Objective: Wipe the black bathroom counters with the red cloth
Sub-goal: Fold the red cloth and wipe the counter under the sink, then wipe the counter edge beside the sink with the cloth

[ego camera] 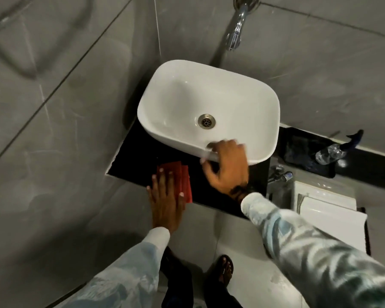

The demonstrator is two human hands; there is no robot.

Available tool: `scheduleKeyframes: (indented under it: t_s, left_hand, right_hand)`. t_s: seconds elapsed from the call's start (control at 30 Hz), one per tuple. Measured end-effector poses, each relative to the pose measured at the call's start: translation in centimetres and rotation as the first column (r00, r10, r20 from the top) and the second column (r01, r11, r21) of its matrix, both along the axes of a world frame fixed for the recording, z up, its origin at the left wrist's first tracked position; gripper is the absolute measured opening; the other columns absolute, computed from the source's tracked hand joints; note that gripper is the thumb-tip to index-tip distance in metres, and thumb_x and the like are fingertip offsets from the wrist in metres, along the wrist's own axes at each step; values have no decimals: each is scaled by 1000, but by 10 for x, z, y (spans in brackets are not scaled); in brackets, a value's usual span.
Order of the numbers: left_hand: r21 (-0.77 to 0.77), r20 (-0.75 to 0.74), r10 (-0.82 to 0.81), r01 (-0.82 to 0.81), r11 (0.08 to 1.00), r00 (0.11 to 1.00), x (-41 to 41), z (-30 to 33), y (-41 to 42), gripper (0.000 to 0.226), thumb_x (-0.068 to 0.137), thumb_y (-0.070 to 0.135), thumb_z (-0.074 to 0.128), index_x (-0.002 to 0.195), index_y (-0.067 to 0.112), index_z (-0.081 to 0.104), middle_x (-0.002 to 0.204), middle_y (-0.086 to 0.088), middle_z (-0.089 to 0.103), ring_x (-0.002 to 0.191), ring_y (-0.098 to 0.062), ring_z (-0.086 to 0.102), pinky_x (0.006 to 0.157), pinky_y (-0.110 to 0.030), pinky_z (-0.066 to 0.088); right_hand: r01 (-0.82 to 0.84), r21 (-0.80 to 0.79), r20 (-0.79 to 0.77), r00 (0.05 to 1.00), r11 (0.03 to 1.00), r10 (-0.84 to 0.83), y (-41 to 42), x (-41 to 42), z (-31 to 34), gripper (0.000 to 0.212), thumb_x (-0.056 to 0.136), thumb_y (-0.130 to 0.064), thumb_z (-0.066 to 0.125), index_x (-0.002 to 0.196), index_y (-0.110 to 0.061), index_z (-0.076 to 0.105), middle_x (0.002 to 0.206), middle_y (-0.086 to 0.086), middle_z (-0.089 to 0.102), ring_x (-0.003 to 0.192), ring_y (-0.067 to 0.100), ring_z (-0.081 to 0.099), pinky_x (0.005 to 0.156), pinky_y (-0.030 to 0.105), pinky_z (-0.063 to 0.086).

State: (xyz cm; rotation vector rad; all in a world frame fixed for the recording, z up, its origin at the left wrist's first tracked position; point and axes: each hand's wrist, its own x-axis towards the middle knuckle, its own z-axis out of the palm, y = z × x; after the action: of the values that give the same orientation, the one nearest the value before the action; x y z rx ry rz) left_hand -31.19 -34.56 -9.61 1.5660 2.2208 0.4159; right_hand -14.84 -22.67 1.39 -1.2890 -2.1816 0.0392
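Note:
A folded red cloth point(182, 181) lies flat on the black counter point(133, 156), near its front edge and left of centre. My left hand point(166, 200) presses down on the cloth with fingers spread. My right hand point(228, 166) rests on the front rim of the white basin point(260, 121), fingers curled over the rim, holding it. The basin stands on the counter and hides most of it. A second black ledge point(369, 165) runs off to the right along the wall.
A chrome tap point(237, 27) juts from the grey tiled wall above the basin. On the right ledge lie a clear plastic bottle point(330, 153) and a dark cloth point(302, 150). A white toilet cistern point(327, 205) stands below. My sandalled feet point(225, 267) are on the floor.

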Motion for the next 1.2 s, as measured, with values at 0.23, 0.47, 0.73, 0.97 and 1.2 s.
scheduleKeyframes:
  t_s: [0.23,0.47,0.73,0.97,1.2]
  left_hand:
    - [-532,785,619,-513,674,0,12,21,-7,42,89,27,73,125,13,59,127,-16,69,112,-36,68,97,-47,56]
    - [-665,745,621,-345,663,-242,-6,3,-27,37,81,27,80,117,23,71,97,2,83,101,-21,72,85,-36,57]
    - [-679,734,623,-293,673,-269,-3,21,-41,47,86,17,71,133,15,61,125,-12,71,116,-32,65,91,-40,54]
    - [-544,834,537,26,839,123,54,57,0,53,87,11,72,138,12,59,132,-18,68,120,-39,66,106,-58,51]
    - [-453,885,386,288,844,262,167,109,63,47,86,5,73,131,7,63,129,-21,70,120,-42,66,105,-62,50]
  right_hand:
    - [-49,-610,347,881,791,322,-13,-60,-35,64,100,-32,52,161,-19,37,154,8,54,143,33,50,112,44,40]
    - [119,-618,552,770,777,320,10,-79,-44,68,95,-46,59,156,-22,41,157,6,44,143,31,43,111,49,37]
    - [278,-904,323,942,326,91,-11,-32,-30,48,79,-34,80,120,-11,77,120,15,77,113,32,74,97,42,61]
    - [184,-979,202,882,-82,-427,-43,100,-16,20,73,-17,83,89,-21,71,96,0,68,92,21,63,74,32,55]
    - [-12,-988,114,617,-154,-779,-70,230,26,33,61,-24,84,92,-25,71,87,-5,68,82,15,63,71,23,50]
